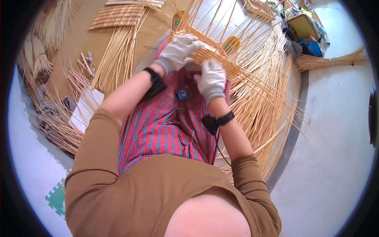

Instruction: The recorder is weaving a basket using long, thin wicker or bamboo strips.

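Observation:
A half-woven wicker basket (226, 62) lies beyond my knees, with long loose rods standing up from it and trailing to the right. My left hand (178, 52), in a whitish work glove, grips its near left edge, fingers laid across the weave. Close to the near edge, further right, is my gloved right hand (212, 79). Its fingers are curled and slightly blurred, the thumb sticks out to the left, and what they pinch is hidden. On the checked cloth over my lap (154, 134) rests a small blue tape measure (182, 94).
Yellow slippers (231, 43) show beyond the basket. Loose wicker rods (262, 106) spread over the floor at right, and another bundle (331, 62) lies further right. At left are more rods (118, 55), a woven panel (118, 17) and a white sheet (87, 108). A cable hangs from my right wrist.

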`<action>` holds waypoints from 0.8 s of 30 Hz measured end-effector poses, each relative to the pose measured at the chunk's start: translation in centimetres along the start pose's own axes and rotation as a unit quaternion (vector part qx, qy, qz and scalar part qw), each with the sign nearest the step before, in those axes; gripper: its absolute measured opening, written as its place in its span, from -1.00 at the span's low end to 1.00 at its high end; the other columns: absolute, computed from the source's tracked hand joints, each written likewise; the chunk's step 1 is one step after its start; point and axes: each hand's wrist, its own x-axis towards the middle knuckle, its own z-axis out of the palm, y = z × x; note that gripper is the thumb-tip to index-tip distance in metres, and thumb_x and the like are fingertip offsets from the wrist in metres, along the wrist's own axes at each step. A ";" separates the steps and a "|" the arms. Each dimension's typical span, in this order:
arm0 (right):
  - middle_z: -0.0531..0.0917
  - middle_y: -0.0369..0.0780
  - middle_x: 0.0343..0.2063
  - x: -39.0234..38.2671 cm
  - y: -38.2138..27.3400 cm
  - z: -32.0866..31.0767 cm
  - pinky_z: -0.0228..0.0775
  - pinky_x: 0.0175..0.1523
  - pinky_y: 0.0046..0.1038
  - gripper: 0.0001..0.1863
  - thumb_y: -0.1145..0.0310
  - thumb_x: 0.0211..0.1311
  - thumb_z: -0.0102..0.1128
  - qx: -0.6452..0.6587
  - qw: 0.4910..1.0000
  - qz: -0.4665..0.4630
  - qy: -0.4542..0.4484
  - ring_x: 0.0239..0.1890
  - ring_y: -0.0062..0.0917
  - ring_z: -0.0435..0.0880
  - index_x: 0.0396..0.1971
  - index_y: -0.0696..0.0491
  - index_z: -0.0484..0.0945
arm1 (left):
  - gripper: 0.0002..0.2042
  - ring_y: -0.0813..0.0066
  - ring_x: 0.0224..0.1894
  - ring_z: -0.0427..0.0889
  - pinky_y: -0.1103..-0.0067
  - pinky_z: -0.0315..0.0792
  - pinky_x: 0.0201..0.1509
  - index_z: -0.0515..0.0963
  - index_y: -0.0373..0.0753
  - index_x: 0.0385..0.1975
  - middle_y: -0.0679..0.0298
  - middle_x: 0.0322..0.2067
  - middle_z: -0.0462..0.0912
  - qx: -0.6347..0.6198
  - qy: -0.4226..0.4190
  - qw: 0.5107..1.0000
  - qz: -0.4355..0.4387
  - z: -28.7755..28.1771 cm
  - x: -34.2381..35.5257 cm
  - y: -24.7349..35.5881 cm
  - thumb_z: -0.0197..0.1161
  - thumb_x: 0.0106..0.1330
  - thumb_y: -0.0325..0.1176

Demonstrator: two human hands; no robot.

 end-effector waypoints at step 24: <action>0.58 0.03 -0.24 -4.0 1.6 0.5 0.51 -0.01 -0.08 -0.64 0.36 0.15 0.40 0.386 0.916 -0.107 0.022 -0.10 0.03 0.62 -0.10 0.05 0.46 | -0.72 0.45 -0.27 0.72 0.49 0.67 -0.20 0.55 -0.23 0.07 0.24 -0.26 0.72 -0.484 -0.256 0.719 -0.428 -1.4 -4.1 6.9 0.32 0.51 -0.25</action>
